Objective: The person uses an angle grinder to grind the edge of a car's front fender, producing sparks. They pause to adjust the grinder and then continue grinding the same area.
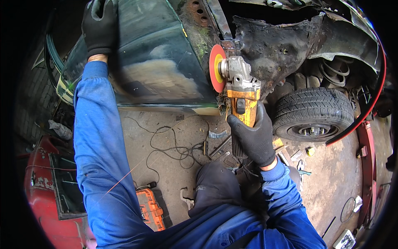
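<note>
1. The grinder [245, 90] is held in the gloved right hand [256, 135], with the fingers closed around its yellow body, in front of the car's torn metal [280, 47].
2. The grinder's long axis is pointed away from the wearer, with the head beyond the right hand and the dark butt end nearer the body.
3. The disc [214, 68] is carried on the left side of the head, turned toward the rear edge of the green panel [166, 76] and the rusty strip [199, 39]. Whether metal is touched by the disc cannot be told.
4. The left hand [99, 33], also gloved, is placed well to the left, over the panel's far end. Its fingertips are cut off by the upper border, so whether anything is gripped cannot be told. The disc is much nearer the right hand.
5. Dark lettering is borne by the grinder's yellow body, partly covered by the glove. Pale markings are seen on the orange case [155, 211] on the floor [178, 133], too small to be made out.
</note>
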{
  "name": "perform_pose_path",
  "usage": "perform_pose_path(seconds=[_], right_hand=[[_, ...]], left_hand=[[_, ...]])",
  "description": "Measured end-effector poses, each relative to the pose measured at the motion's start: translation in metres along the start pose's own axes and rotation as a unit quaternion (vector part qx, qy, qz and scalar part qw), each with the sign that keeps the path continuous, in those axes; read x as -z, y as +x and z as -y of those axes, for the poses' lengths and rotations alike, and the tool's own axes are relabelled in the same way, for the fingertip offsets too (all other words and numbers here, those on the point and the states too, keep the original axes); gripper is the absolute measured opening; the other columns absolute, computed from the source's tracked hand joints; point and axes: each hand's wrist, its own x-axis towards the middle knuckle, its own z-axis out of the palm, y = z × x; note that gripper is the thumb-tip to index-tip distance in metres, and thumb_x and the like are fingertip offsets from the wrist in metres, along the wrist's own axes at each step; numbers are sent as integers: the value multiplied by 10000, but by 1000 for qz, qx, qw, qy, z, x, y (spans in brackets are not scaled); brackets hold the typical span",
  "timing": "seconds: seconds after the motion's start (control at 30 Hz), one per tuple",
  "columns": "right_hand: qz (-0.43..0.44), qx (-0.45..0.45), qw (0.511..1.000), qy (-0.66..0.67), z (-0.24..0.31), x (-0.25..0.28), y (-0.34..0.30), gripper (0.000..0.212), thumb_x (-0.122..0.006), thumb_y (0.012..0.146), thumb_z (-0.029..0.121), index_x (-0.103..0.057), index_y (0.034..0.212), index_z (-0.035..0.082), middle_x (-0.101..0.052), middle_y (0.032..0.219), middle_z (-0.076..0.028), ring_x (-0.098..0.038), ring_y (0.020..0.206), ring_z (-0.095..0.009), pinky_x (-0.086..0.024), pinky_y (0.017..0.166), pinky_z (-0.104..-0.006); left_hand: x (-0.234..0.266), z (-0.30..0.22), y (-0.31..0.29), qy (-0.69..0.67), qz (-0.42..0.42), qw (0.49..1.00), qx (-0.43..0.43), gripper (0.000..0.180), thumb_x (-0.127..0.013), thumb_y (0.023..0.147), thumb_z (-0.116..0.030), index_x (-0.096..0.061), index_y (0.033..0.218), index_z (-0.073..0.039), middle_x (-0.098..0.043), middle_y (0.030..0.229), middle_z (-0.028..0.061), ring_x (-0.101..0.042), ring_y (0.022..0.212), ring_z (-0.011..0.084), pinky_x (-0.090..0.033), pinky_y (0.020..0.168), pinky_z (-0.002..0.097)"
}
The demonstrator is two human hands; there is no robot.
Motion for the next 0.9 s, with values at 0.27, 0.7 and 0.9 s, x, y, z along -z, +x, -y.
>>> perform_pose_path(seconds=[0.27,0.7,0.9], right_hand=[[2,-12,1000,22,3,1,-4,539,-911,956,245,-669,1373,5,-783,1199,-147,-756,1056,-225,-598,957,-409],[-5,-57,997,43,2,-1,-19,487,-899,955,180,-677,1346,-8,-784,1166,-108,-717,1031,-155,-592,935,-366],[-3,-40,999,13,4,-3,-19,490,-902,948,187,-678,1341,-3,-779,1144,-99,-715,1008,-158,-593,923,-368]], left_hand=[[0,-2,0,-11,3,1000,6,204,-706,1123,-164,-729,1115,39,-705,1078,123,-688,1026,222,-547,969,350],[1,4,0,23,-8,999,-27,176,-694,1090,-138,-721,1096,36,-700,1070,172,-703,1024,312,-552,967,401],[0,5,0,11,-11,1000,-21,170,-698,1087,-133,-719,1092,36,-696,1066,167,-700,1019,308,-553,962,397]])
